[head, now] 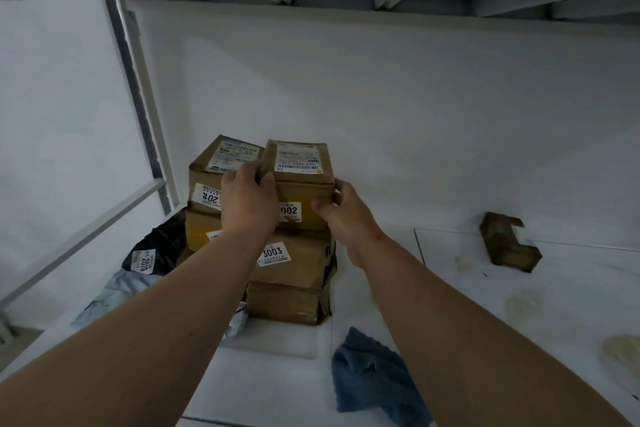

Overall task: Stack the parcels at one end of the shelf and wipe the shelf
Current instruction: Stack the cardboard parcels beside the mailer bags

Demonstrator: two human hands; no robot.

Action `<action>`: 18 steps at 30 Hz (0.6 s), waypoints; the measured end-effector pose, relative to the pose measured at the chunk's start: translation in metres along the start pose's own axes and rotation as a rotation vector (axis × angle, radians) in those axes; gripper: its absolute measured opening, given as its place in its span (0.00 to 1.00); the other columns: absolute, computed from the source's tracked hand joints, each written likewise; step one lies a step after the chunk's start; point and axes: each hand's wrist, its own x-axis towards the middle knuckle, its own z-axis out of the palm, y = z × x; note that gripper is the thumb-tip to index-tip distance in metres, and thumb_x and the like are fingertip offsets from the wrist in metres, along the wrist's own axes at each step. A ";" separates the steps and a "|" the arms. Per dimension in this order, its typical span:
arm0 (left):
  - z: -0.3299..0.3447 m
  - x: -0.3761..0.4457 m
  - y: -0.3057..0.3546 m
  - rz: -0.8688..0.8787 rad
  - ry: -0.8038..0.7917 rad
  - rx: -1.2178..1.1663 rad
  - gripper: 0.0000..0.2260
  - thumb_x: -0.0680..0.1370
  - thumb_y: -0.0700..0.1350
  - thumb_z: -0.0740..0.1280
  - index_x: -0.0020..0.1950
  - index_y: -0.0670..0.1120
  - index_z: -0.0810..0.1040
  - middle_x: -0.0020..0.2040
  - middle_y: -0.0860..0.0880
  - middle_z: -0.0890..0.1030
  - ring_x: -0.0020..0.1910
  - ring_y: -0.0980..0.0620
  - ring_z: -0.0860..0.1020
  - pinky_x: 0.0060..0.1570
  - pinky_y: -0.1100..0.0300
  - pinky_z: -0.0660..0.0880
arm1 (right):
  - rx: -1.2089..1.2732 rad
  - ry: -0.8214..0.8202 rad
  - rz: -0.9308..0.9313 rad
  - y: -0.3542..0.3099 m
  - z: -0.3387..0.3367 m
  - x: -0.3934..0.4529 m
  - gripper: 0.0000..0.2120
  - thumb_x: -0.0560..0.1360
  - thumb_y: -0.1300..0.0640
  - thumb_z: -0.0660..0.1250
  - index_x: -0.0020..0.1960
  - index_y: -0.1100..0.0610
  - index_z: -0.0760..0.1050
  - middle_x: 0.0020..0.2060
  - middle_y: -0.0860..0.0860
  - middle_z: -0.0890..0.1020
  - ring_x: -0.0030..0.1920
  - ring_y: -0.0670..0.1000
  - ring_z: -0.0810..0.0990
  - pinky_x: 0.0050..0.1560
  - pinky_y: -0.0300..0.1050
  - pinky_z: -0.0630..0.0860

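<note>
A brown cardboard parcel (300, 166) with a white shipping label sits on top of a stack at the left end of the white shelf (450, 288). My left hand (247, 201) grips its left side and my right hand (343, 211) grips its right front corner. Under it lie the parcel marked 3003 (298, 260) and another brown parcel (284, 303). A second stack (207, 180) stands just left of it. A blue cloth (374, 374) lies crumpled on the shelf near the front, right of the stack.
A dark mailer bag marked 2019 (156, 253) and a pale grey bag (114, 291) lie left of the stacks. A lone brown parcel (507, 243) rests far right by the back wall. Yellowish stains (523, 305) mark the shelf's right part. Another shelf runs overhead.
</note>
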 end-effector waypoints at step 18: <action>0.087 -0.042 0.065 0.387 0.054 0.087 0.17 0.77 0.47 0.64 0.66 0.51 0.73 0.72 0.49 0.66 0.72 0.44 0.61 0.69 0.44 0.57 | -0.015 0.170 0.173 0.035 -0.092 -0.007 0.08 0.75 0.57 0.67 0.52 0.58 0.79 0.46 0.53 0.81 0.49 0.53 0.81 0.51 0.47 0.77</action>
